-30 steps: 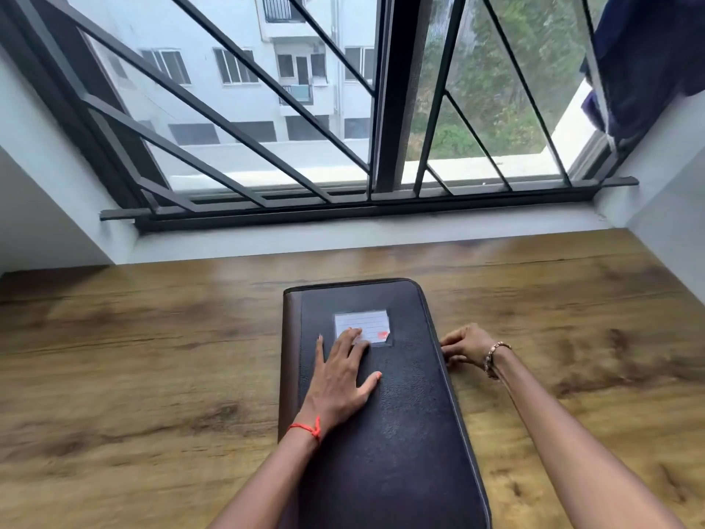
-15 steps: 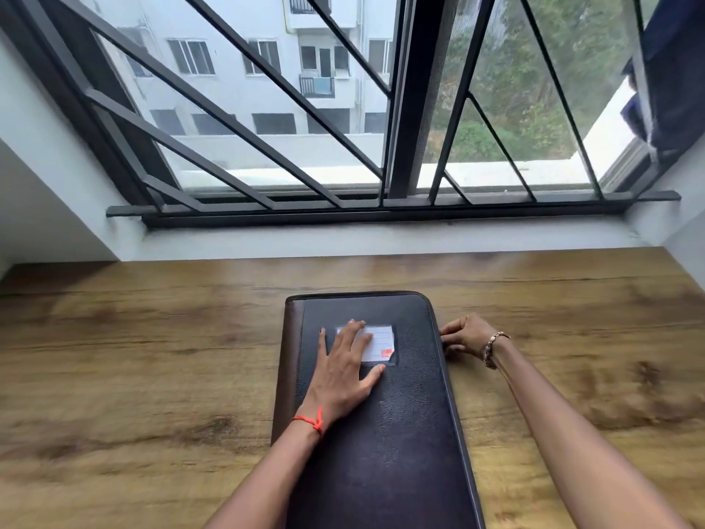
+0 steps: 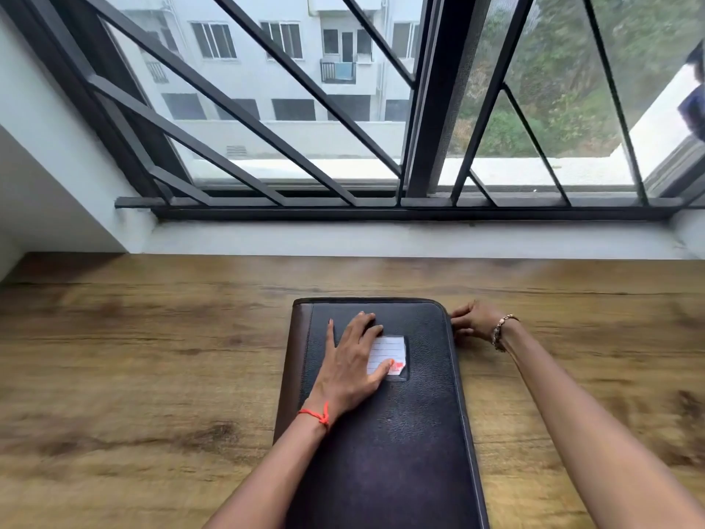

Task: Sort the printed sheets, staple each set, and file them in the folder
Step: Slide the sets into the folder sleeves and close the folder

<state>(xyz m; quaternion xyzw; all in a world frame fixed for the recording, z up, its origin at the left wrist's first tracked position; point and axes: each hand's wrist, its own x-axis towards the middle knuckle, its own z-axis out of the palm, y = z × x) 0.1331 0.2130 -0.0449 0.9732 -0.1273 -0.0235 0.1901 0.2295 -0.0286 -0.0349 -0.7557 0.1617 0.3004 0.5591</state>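
One wide-angle head camera looks forward and down, close over a wooden desk (image 3: 152, 376). A barred window (image 3: 431, 108) fills 12 o'clock; the dark folder (image 3: 400, 452) lies near, toward 6 o'clock.

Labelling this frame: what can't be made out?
Head view only.
Inside the folder: hidden by its closed cover.
The folder's near end: cut off by the bottom edge.
Writing on the label: too small, partly under the left hand.
Whether the right hand pinches anything at the folder's edge: its curled fingers hide it.
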